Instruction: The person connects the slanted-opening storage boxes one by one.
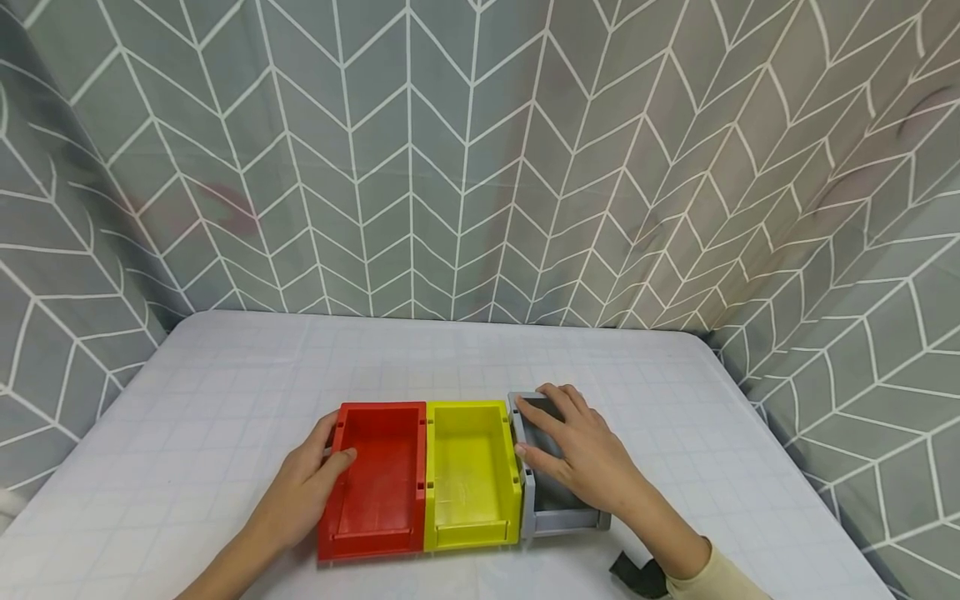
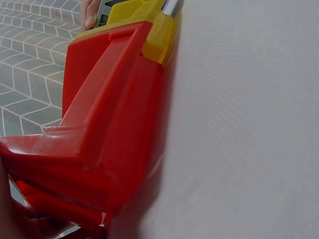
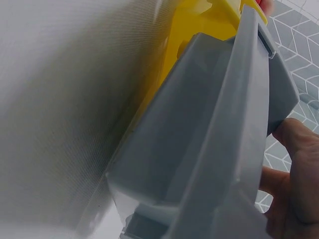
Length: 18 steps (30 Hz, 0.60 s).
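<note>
Three open-topped plastic storage bins stand side by side on the table: a red bin (image 1: 382, 471), a yellow bin (image 1: 471, 467) and a grey bin (image 1: 555, 493). My left hand (image 1: 300, 487) grips the red bin's left wall, thumb over the rim and fingers outside. With its thumb near the left wall and fingers spread over the far part, my right hand (image 1: 585, 450) holds the grey bin. Red and yellow sit edge to edge; the grey bin is slightly askew beside the yellow one. In the right wrist view, the grey bin (image 3: 219, 119) looks tilted against the yellow bin (image 3: 199, 25).
A white cloth with a faint grid covers the table (image 1: 247, 375). Grey curtains (image 1: 435, 167) with white chevron lines hang behind and at both sides. A black strap (image 1: 639, 575) lies by the right wrist.
</note>
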Each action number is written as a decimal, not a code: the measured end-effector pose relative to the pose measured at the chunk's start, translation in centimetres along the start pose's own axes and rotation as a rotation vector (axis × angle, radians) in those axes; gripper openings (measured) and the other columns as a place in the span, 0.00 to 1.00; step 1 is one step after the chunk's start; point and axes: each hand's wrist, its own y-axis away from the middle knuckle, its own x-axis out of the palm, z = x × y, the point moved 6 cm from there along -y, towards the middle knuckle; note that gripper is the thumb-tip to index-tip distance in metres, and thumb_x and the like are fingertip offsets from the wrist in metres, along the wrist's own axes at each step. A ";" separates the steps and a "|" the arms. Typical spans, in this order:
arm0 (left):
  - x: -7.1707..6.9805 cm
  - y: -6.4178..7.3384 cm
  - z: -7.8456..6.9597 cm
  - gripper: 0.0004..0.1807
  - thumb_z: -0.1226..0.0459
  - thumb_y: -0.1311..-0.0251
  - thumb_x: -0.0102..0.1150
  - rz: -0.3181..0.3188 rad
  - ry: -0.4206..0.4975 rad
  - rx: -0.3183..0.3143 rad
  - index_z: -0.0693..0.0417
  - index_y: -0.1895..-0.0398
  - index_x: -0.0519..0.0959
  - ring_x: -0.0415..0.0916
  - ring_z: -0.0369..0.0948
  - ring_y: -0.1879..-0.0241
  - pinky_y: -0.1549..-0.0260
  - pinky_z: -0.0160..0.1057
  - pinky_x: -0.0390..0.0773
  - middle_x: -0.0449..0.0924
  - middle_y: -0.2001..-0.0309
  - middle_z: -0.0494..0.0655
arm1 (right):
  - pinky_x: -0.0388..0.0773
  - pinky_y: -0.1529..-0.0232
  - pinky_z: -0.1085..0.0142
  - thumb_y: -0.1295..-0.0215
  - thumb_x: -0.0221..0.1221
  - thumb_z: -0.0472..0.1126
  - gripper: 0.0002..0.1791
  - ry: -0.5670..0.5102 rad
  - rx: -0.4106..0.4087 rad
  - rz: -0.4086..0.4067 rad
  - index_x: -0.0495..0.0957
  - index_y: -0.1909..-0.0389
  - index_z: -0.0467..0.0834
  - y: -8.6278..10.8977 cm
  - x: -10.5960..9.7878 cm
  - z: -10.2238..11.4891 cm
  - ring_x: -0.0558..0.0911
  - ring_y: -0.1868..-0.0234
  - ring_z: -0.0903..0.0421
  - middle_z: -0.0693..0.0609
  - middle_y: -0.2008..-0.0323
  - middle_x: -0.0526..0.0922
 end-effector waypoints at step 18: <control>0.1 -0.1 -0.1 0.26 0.64 0.21 0.47 -0.002 -0.013 -0.016 0.53 0.23 0.60 0.77 0.54 0.48 0.62 0.41 0.87 0.74 0.35 0.56 | 0.68 0.38 0.31 0.25 0.58 0.62 0.34 0.000 0.007 0.012 0.71 0.24 0.51 0.1 0.5 -0.2 0.64 0.27 0.34 0.40 0.27 0.66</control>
